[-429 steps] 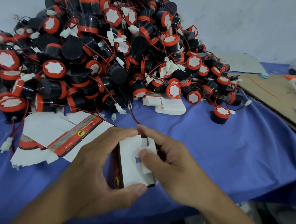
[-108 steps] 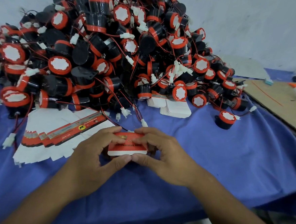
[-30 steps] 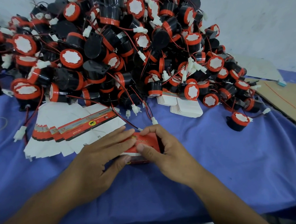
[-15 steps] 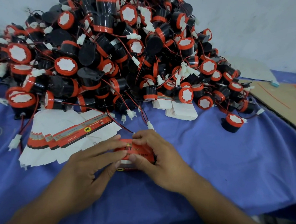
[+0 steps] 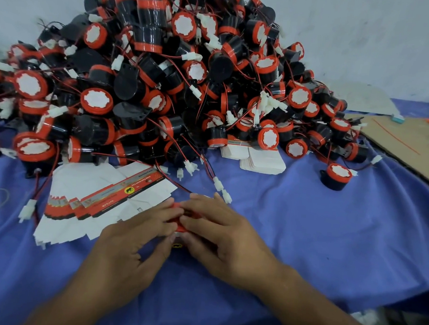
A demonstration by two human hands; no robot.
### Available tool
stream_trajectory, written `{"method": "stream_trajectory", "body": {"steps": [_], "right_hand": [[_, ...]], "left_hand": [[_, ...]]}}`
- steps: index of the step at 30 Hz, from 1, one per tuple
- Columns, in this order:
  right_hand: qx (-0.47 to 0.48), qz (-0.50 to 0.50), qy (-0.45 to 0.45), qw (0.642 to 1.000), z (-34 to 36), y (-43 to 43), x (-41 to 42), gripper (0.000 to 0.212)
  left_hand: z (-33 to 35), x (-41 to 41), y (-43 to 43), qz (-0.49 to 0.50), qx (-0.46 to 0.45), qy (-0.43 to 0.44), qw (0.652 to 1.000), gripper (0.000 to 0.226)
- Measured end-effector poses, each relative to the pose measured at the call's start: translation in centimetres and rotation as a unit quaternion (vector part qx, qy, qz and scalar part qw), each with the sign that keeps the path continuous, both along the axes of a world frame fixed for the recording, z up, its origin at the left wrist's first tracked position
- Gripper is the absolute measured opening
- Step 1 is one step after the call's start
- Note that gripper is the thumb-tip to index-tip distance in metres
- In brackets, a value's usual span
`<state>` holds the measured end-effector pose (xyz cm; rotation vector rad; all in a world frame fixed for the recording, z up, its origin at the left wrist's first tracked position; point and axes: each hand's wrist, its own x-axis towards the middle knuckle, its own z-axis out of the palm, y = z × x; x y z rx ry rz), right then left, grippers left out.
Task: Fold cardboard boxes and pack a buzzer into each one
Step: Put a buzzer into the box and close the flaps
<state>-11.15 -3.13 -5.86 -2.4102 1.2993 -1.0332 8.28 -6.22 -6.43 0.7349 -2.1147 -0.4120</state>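
A small red cardboard box (image 5: 178,226) rests on the blue cloth near the front, mostly covered by my fingers. My left hand (image 5: 136,243) presses on its left side and my right hand (image 5: 218,233) grips its right side and top. A fanned stack of flat white box blanks (image 5: 99,200) with red printed strips lies just left of the hands. Behind them rises a big pile of black and red buzzers (image 5: 163,77) with red wires and white plugs. One buzzer (image 5: 335,176) sits apart at the right.
Two short stacks of white cards (image 5: 261,160) lie at the foot of the pile. A brown cardboard sheet (image 5: 412,148) covers the table's right side. The blue cloth (image 5: 330,234) drapes over the front edge. A white wall stands behind.
My fingers have closed further over the red box, pressing it flatter against the cloth. The camera has shifted slightly; the pile and blanks stay put.
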Motion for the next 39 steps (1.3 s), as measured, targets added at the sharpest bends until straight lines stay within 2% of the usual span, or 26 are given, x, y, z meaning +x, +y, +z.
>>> {"method": "stream_trajectory", "body": {"steps": [2,5,8,11,15,23,30,33,36,39], "right_hand": [[-0.048,-0.042,-0.010,0.998,-0.6,0.5,-1.1,0.031],[-0.068,-0.049,-0.044,0.996,-0.7,0.0,-0.7,0.017],[-0.084,-0.055,0.018,0.995,0.2,-0.2,-0.6,0.015],[-0.081,-0.033,0.097,0.991,0.9,-0.2,-0.3,0.021],[-0.080,0.013,0.099,0.992,1.5,-0.3,-0.5,0.026],[-0.063,0.038,0.111,0.991,1.6,-0.7,-1.0,0.024],[-0.058,0.011,0.131,0.990,1.5,0.1,-1.4,0.027],[-0.061,-0.007,0.138,0.989,1.0,0.4,-1.4,0.027],[-0.053,-0.013,0.149,0.987,0.4,0.6,-1.5,0.034],[-0.034,-0.043,0.142,0.988,-0.3,0.9,-2.3,0.051]], "left_hand": [[-0.2,0.1,-0.1,-0.015,0.040,0.019,0.999,0.030],[-0.7,0.3,-0.2,-0.041,0.094,0.016,0.995,0.033],[-1.1,0.1,-0.6,-0.030,0.156,0.025,0.987,0.057],[-1.1,0.0,-0.9,-0.026,0.181,-0.006,0.983,0.071],[-1.2,-0.2,-1.4,-0.020,0.197,0.003,0.980,0.087],[-0.6,-0.5,-1.2,-0.017,0.197,0.010,0.980,0.067],[-0.7,-0.2,-1.1,-0.028,0.187,0.009,0.982,0.074],[-0.7,-0.2,-1.0,-0.034,0.186,0.010,0.982,0.071],[-0.7,-0.2,-0.9,-0.026,0.188,0.013,0.982,0.066],[-0.4,-0.3,-0.9,-0.028,0.189,0.022,0.981,0.054]]}}
